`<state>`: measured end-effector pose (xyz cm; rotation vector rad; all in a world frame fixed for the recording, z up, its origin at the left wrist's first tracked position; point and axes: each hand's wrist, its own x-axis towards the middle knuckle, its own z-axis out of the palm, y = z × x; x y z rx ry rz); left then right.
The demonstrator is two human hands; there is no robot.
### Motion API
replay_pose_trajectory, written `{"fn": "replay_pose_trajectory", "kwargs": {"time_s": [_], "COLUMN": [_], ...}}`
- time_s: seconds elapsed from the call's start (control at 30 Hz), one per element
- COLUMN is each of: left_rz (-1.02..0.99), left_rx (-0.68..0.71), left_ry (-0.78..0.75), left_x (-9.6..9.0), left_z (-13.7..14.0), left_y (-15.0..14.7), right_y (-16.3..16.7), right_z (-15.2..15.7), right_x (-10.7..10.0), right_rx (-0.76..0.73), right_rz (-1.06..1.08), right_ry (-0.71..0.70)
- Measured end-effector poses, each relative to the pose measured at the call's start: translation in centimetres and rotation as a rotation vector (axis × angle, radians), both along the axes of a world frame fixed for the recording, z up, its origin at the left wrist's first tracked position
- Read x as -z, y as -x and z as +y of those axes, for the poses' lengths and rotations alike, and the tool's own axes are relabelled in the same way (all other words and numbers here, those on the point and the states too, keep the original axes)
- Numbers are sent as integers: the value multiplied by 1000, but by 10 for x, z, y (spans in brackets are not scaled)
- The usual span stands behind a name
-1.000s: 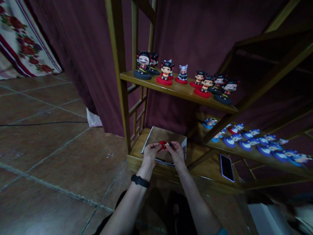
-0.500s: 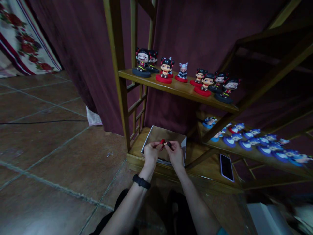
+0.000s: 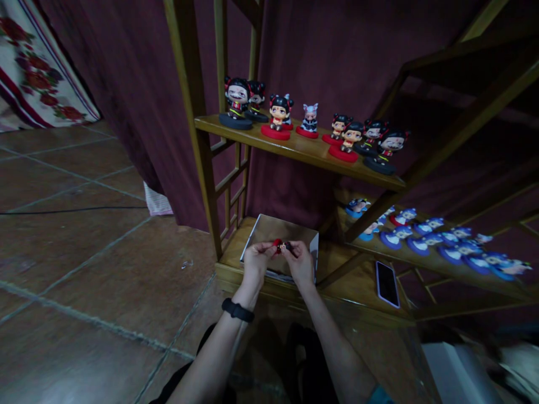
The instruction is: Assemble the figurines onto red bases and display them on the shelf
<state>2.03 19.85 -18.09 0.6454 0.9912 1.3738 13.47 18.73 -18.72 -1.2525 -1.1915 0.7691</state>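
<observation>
Over a shallow open cardboard box (image 3: 290, 227), both hands meet at a small figurine (image 3: 284, 247) with a dark head, lying on its side. My left hand (image 3: 256, 264), with a black band on its wrist, pinches the red part (image 3: 277, 243), which looks like the base. Fingers of my right hand (image 3: 302, 265) are closed at the dark-haired head end. Some of the figurine is hidden behind the fingertips. The box sits on the bottom board of a wooden shelf unit, directly beneath my hands.
Several figurines on red or black bases, such as one at the front (image 3: 278, 115), stand on the upper shelf (image 3: 303, 148). Blue-based figurines (image 3: 425, 242) line a lower shelf at right. A phone (image 3: 387, 284) lies on the bottom board. A wooden post (image 3: 191, 112) rises at left.
The view has shifted slightly, so everything sits a little further left. Both hands keep hold of the figurine; its red part and face show a bit more clearly.
</observation>
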Motion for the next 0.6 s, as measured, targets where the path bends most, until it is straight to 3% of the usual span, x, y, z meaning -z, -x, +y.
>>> {"fn": "replay_pose_trajectory", "kwargs": {"time_s": [0.6], "left_rz": [-67], "left_rx": [134], "left_ry": [173], "left_x": [-2], "left_z": [2], "left_y": [13], "right_y": [-8], "right_z": [1], "right_x": [3], "right_rx": [-84], "right_rz": [-191], "right_ry": [32]}}
